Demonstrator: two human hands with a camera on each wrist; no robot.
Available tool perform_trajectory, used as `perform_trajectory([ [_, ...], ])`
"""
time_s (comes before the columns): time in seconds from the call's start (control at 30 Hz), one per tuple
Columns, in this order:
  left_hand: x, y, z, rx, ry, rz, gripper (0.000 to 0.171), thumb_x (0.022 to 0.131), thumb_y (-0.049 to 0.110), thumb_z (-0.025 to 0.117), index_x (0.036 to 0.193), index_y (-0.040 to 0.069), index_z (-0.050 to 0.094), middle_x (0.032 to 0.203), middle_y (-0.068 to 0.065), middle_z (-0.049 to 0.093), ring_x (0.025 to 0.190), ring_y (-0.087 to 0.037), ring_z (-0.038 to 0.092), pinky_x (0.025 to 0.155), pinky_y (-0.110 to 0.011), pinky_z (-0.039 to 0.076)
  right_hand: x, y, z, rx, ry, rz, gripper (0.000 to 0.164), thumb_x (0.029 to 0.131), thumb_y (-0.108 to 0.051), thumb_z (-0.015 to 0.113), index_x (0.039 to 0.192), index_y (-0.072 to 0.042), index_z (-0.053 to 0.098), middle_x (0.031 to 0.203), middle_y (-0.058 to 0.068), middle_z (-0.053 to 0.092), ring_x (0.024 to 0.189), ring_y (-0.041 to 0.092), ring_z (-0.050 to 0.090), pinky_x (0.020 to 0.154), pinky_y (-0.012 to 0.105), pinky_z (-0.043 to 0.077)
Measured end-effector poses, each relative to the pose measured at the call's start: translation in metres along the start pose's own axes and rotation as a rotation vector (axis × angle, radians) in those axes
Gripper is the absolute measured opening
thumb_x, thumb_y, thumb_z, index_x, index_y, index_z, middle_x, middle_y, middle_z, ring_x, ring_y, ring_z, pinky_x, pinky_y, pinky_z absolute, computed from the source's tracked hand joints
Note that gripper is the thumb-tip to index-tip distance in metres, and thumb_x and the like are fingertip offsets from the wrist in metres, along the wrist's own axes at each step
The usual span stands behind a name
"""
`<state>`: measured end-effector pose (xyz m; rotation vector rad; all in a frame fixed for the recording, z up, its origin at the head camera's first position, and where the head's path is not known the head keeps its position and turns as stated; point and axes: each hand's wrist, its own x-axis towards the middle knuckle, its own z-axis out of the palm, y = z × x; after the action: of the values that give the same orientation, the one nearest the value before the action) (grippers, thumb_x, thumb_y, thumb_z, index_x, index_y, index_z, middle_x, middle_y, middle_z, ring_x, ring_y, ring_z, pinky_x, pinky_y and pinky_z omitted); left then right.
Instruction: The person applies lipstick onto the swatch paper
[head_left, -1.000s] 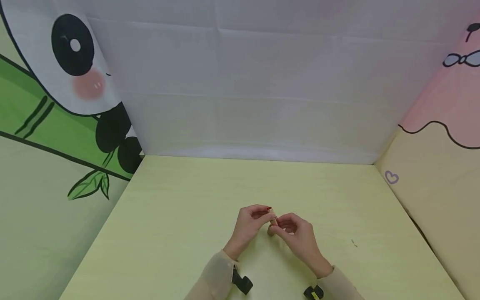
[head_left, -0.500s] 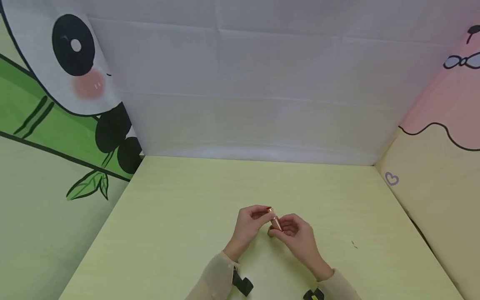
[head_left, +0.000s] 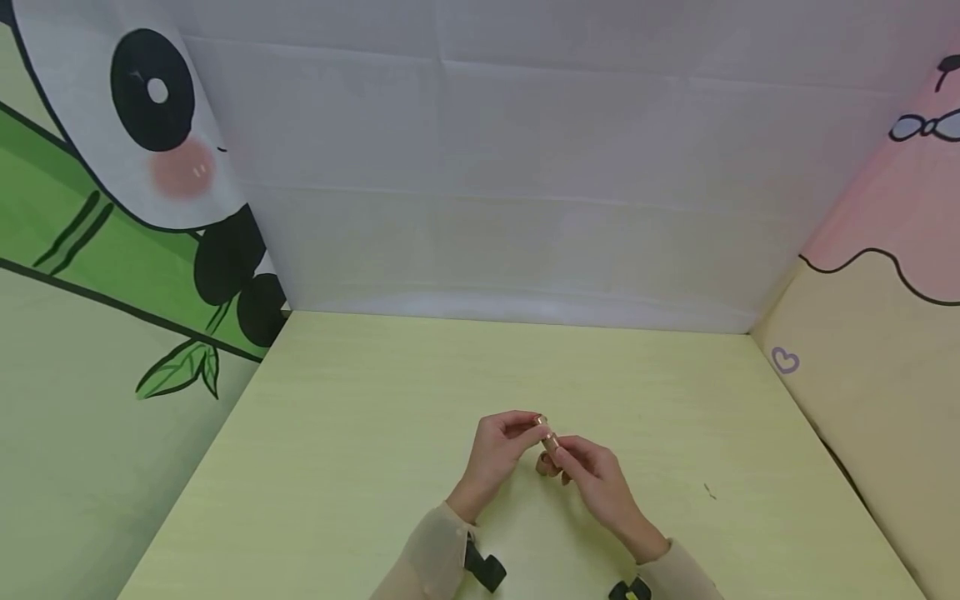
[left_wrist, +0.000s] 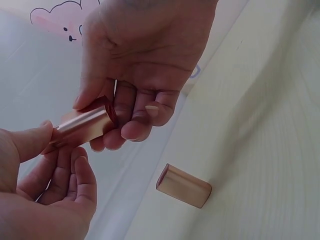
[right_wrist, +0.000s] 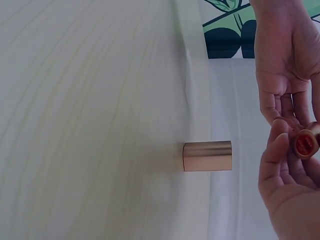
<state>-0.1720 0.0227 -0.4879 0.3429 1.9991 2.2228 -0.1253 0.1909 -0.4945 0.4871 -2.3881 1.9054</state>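
Two bare hands meet fingertip to fingertip above a table, with one small copper tube (left_wrist: 85,127) held between them. The left hand (head_left: 501,450) pinches one end between thumb and fingers; its other fingers are bent beneath. The right hand (head_left: 596,477) grips the opposite end, thumb on one side and curled fingers on the other. The tube bridges the short gap between the hands, tilted, its left end farther from the person than its right. In the right wrist view, a red disc (right_wrist: 306,144) shows on the end of the tube facing that camera.

Below the hands, and apart from them, a second copper piece (right_wrist: 207,156) stands upright on the table (head_left: 360,417).

Both arms wear pale sleeves (head_left: 423,546), with a black device (head_left: 486,572) at each wrist. The table is pale yellow, with a tiny thin mark (head_left: 710,492) to the right of the hands. Behind it rises a creased white backdrop (head_left: 510,167). A cartoon panda (head_left: 168,187) decorates the left wall; pink artwork (head_left: 892,204) and a purple heart (head_left: 785,360) decorate the right.
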Motion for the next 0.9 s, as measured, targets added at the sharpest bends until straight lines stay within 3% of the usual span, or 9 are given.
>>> perform_trajectory([
  [0.2,-0.001,0.001,-0.002,-0.016,-0.017,-0.021,0.027,0.085,0.011,0.073,0.104,-0.008,0.068,0.093,-0.007,0.07,0.084,-0.017,0.066,0.077,-0.03,0.052,0.0,-0.003,0.002,0.075,-0.036,0.026,0.028,0.103,-0.013,0.045,0.108,0.009,0.061,0.088,0.028,0.062,0.076,0.038,0.06,0.062,0.036,0.052],
  [0.33,-0.001,0.004,-0.005,-0.022,-0.016,-0.006,0.023,0.086,0.006,0.072,0.103,-0.008,0.069,0.094,-0.009,0.07,0.083,-0.016,0.065,0.077,-0.031,0.052,-0.002,-0.002,0.006,0.012,0.055,0.006,0.022,0.097,-0.017,0.058,0.11,0.0,0.064,0.09,0.018,0.067,0.078,0.03,0.064,0.063,0.034,0.053],
  [0.47,-0.008,0.021,-0.005,-0.015,-0.001,0.013,0.02,0.086,0.004,0.071,0.101,-0.009,0.069,0.093,-0.011,0.07,0.082,-0.016,0.065,0.076,-0.029,0.052,-0.002,0.004,0.01,-0.222,0.198,-0.173,0.032,0.081,-0.016,0.078,0.109,-0.009,0.064,0.091,0.0,0.068,0.076,0.018,0.065,0.06,0.032,0.054],
  [0.6,-0.014,0.032,-0.004,-0.018,0.013,0.026,0.021,0.086,0.004,0.071,0.1,-0.01,0.068,0.092,-0.012,0.07,0.082,-0.016,0.066,0.075,-0.028,0.052,-0.001,0.008,0.012,-0.403,0.283,-0.383,0.044,0.069,-0.011,0.087,0.106,-0.007,0.063,0.089,-0.002,0.065,0.073,0.017,0.064,0.057,0.031,0.052],
  [0.77,-0.016,0.033,-0.004,-0.027,0.03,0.03,0.021,0.086,0.005,0.071,0.099,-0.01,0.068,0.092,-0.013,0.07,0.083,-0.019,0.067,0.075,-0.029,0.052,0.0,0.01,0.013,-0.512,0.331,-0.496,0.048,0.063,-0.008,0.089,0.105,-0.007,0.064,0.089,-0.004,0.064,0.072,0.014,0.061,0.059,0.024,0.049],
  [0.9,-0.015,0.032,-0.004,-0.029,0.033,0.012,0.02,0.086,0.006,0.071,0.099,-0.009,0.069,0.091,-0.012,0.07,0.082,-0.019,0.067,0.075,-0.03,0.053,0.0,0.007,0.015,-0.548,0.36,-0.552,0.04,0.069,-0.015,0.087,0.102,-0.007,0.066,0.088,-0.005,0.064,0.073,0.011,0.06,0.059,0.023,0.048],
])
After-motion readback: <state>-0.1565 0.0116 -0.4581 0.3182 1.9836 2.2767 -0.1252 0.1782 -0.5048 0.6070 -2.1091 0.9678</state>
